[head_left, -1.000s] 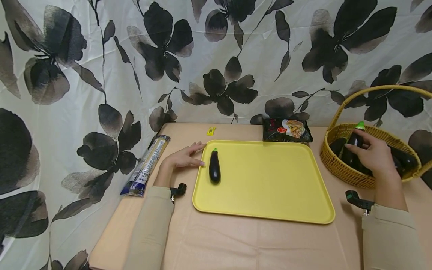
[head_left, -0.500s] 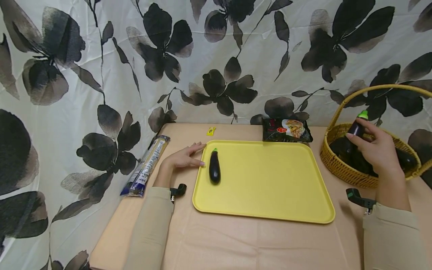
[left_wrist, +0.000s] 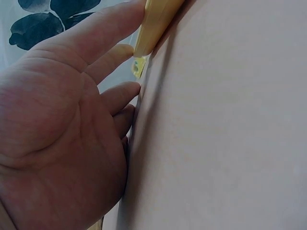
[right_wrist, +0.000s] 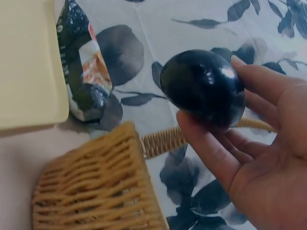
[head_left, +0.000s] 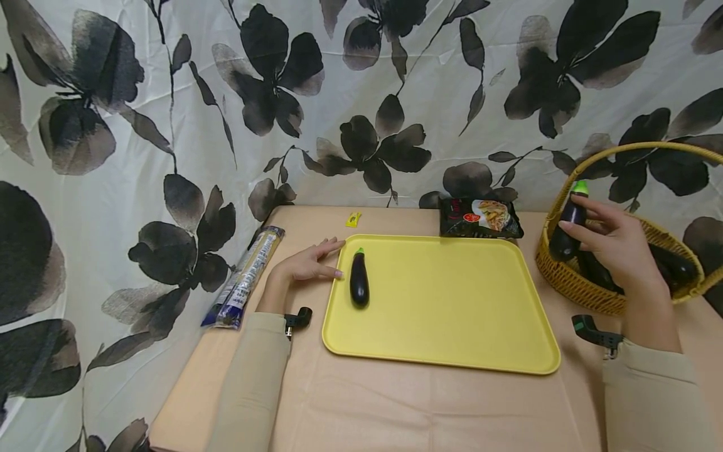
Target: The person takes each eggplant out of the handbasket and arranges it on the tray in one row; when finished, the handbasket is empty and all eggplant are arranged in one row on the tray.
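Over the left side of a wicker basket (head_left: pixel 612 306), my right hand (head_left: pixel 627 251) pinches a dark eggplant (head_left: pixel 567 232) between thumb and fingers, its green stem end up. In the right wrist view the eggplant (right_wrist: pixel 204 88) shows its rounded bottom, above the basket rim (right_wrist: pixel 129 134). More eggplants (head_left: pixel 674 267) lie in the basket, partly hidden by the hand. My left hand (head_left: pixel 307 262) rests at the left edge of a yellow tray (head_left: pixel 446 301), fingers extended and touching its rim. One eggplant (head_left: pixel 359 279) lies upright-wise on the tray's left part.
Behind the tray lies a black food packet (head_left: pixel 480 218). A small yellow packet (head_left: pixel 353 219) sits near the table's back edge. Long blue-and-clear packaging (head_left: pixel 243 279) lies along the left edge. The basket's tall handle (head_left: pixel 565 188) arches over it, and a floral cloth (head_left: pixel 373 94) hangs behind.
My right hand has raised the eggplant from among the others in the basket and moved it left, toward the basket's left rim. The left hand stays at the tray edge.
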Motion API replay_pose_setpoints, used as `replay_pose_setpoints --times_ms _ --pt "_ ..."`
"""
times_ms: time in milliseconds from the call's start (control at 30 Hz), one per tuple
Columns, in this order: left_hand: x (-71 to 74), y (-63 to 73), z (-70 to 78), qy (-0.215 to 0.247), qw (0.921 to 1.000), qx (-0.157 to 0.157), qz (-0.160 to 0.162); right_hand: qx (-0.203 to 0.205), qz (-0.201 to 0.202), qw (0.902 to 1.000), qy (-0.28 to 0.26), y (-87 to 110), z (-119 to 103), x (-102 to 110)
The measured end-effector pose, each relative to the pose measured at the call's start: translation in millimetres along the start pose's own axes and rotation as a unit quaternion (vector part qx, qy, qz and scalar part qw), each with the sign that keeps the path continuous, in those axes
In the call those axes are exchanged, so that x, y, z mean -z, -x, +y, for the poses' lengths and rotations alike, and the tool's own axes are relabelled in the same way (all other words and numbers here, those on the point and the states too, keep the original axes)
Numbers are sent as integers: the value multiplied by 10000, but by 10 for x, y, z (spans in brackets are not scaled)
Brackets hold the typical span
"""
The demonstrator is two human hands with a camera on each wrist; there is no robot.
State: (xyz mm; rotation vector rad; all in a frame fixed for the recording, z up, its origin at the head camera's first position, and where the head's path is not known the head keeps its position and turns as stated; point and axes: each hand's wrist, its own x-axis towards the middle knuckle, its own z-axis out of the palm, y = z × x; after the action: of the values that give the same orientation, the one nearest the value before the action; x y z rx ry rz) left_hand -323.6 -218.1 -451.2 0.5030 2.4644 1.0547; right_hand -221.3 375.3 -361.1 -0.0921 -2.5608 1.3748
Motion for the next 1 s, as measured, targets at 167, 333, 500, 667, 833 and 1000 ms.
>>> replay_pose_setpoints --times_ms 167,333,500,667,833,1000 --pt "1 0 5 -19 10000 16 -3 173 -133 9996 153 1 -79 -100" --pt "2 2 9 -65 10000 14 1 210 -462 9983 274 2 -192 -218" --pt "0 3 13 -131 9999 -18 7 235 -812 9962 209 0 -276 -325" --pt "3 2 9 -180 9998 0 -6 482 -1026 9936 -8 -3 -311 -462" --pt "8 -4 2 -142 9999 -53 -25 596 -1299 9896 -173 4 -339 -608" --pt "9 -4 9 15 9999 -164 -53 679 -1593 9842 -363 2 -379 -768"
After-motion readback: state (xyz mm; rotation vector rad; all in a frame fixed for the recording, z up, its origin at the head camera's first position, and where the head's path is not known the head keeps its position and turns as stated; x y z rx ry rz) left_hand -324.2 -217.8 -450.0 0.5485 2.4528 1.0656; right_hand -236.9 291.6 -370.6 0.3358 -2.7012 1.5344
